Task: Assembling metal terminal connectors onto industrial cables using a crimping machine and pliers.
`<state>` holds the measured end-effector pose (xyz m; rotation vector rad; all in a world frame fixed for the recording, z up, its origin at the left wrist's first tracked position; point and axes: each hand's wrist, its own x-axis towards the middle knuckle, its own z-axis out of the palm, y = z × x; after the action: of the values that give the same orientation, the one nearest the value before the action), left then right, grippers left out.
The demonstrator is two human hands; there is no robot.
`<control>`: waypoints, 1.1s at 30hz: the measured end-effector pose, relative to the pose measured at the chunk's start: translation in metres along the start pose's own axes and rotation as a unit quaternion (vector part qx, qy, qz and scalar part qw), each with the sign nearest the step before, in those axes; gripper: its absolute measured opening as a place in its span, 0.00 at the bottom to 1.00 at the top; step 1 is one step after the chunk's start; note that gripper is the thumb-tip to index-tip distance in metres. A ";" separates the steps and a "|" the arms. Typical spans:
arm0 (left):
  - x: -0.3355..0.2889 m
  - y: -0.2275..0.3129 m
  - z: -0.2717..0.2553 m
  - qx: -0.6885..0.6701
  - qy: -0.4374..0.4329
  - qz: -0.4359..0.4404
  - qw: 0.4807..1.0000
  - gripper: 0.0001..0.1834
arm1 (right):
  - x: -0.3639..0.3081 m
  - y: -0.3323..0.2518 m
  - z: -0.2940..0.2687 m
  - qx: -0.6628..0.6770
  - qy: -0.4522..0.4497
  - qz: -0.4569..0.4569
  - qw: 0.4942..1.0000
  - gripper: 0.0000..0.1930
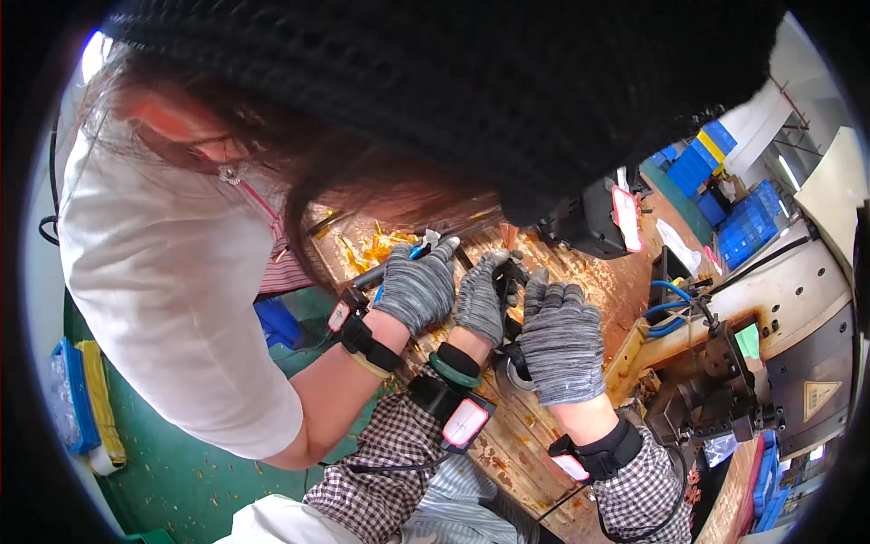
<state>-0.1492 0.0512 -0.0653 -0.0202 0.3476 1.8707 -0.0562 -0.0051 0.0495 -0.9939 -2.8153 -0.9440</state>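
Observation:
My left hand, in a grey knit glove, closes its fingertips on a small dark part whose kind I cannot make out. Close beside it is my right hand, gloved alike, its fingers curled in toward the same spot; what they grip is hidden below the palm. A round metal-rimmed object sits between my two wrists. On the left, a co-worker's gloved hand holds a blue pen-like tool. Just beyond my left fingertips a small copper-coloured piece shows.
The co-worker's head in a black knit hat leans over the worn wooden bench, covering its far side. Orange-yellow scraps lie at its left. A machine with blue hoses stands right. Blue crates are stacked behind.

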 end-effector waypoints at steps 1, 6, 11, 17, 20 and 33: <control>-0.002 0.000 0.005 0.007 0.009 0.007 1.000 0.10 | 0.000 0.001 0.000 -0.021 0.000 -0.001 1.000 0.29; 0.001 0.000 0.004 0.008 0.021 -0.005 1.000 0.11 | -0.001 -0.001 0.001 -0.027 0.010 0.001 1.000 0.30; 0.001 0.000 0.001 0.029 0.027 0.008 0.999 0.12 | 0.000 0.000 0.004 0.000 0.004 0.001 1.000 0.31; -0.001 -0.005 0.000 0.053 0.000 0.032 0.998 0.14 | -0.001 0.005 0.003 0.005 0.016 0.005 1.000 0.29; -0.004 -0.004 0.005 0.036 -0.001 0.013 0.999 0.13 | -0.002 0.004 0.003 -0.027 0.018 0.012 0.999 0.25; -0.018 0.008 0.017 0.054 0.041 0.017 0.998 0.14 | -0.008 0.008 0.011 0.010 0.020 0.000 1.000 0.28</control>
<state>-0.1478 0.0362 -0.0433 -0.0170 0.5083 1.8860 -0.0437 0.0014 0.0431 -0.9611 -2.7874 -0.9224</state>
